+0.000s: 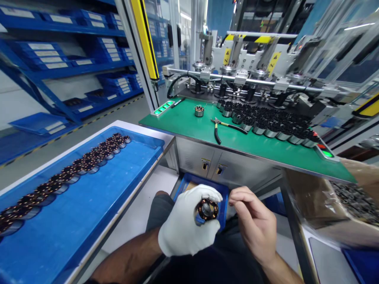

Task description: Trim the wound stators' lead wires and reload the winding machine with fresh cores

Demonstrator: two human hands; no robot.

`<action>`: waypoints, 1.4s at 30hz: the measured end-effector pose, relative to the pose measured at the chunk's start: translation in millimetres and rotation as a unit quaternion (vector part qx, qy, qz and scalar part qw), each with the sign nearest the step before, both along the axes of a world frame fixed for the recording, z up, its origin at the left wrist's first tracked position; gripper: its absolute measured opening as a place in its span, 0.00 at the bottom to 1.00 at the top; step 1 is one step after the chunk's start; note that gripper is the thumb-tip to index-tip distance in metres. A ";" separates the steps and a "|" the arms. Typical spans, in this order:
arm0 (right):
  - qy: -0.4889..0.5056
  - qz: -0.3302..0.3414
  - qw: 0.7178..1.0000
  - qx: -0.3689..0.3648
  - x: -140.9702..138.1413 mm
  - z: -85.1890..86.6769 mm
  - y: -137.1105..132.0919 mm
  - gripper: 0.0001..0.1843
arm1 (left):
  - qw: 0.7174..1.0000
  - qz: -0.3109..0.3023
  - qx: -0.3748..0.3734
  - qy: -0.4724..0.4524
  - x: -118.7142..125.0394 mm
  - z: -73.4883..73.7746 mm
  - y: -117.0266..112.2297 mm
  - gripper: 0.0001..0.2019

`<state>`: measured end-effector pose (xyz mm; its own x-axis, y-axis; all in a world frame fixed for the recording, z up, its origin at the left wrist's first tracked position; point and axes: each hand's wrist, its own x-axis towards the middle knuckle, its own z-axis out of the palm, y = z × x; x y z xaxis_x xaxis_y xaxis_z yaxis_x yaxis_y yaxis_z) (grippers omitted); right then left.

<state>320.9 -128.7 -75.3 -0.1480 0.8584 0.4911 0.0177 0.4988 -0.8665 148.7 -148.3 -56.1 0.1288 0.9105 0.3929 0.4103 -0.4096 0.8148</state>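
Note:
In a white glove, my left hand [191, 223] is wrapped round a wound motor stator [207, 210], a ring with copper coils and a dark inner bore facing up. My bare right hand [254, 221] is just to the right of it, apart from the stator. Its thumb and fingertips are pressed together, and whatever may be between them is too small to make out. On the green bench top [189, 128] ahead stand a single copper-wound stator [199, 111] and a pair of pliers [225, 127] with yellow and black handles, lying spread.
To the left, a blue tray [118, 189] holds rows of wound stators [85, 159]. Many black-topped metal cores [266, 120] crowd the bench's right side before a machine [245, 75]. A cardboard box [322, 209] of small parts stands right. Below my hands is a blue bin [223, 187].

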 end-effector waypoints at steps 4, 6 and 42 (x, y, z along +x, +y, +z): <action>-0.050 0.019 0.998 0.013 1.2 3.4 1.0 0.06 | 0.999 -0.014 -0.026 -0.014 -1.5 -2.0 -1.6 0.17; -0.050 -0.008 0.998 0.043 0.1 4.4 -3.7 0.08 | 0.999 -0.010 -0.032 -0.026 -0.6 -2.8 -2.9 0.17; -0.178 -0.119 0.904 0.371 1.6 26.2 -23.3 0.11 | 0.995 0.049 0.057 -0.064 11.9 -8.4 -14.1 0.25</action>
